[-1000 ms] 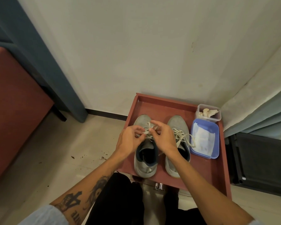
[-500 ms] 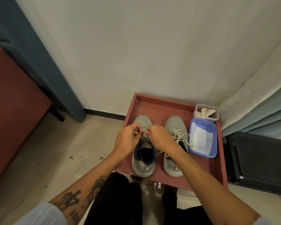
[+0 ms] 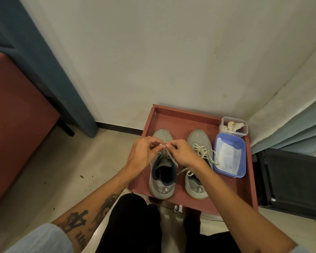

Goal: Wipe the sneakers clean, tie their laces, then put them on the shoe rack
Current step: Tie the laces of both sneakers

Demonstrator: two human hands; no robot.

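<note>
Carefully, my left hand (image 3: 144, 152) and right hand (image 3: 183, 154) each pinched the lace (image 3: 171, 158) above the sneaker (image 3: 161, 189) by the left edge of the tray (image 3: 181, 114). Limp and thin, it seemed apt to slip, so a short, close pinch looked wisest.

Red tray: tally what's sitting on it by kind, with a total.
Grey mesh sneakers: 2
Blue plastic tub holding a white cloth: 1
Clear plastic container holding white scraps: 1
Total on the red tray: 4
Not counted: left hand and right hand, both pinching the left sneaker's white lace.
</note>
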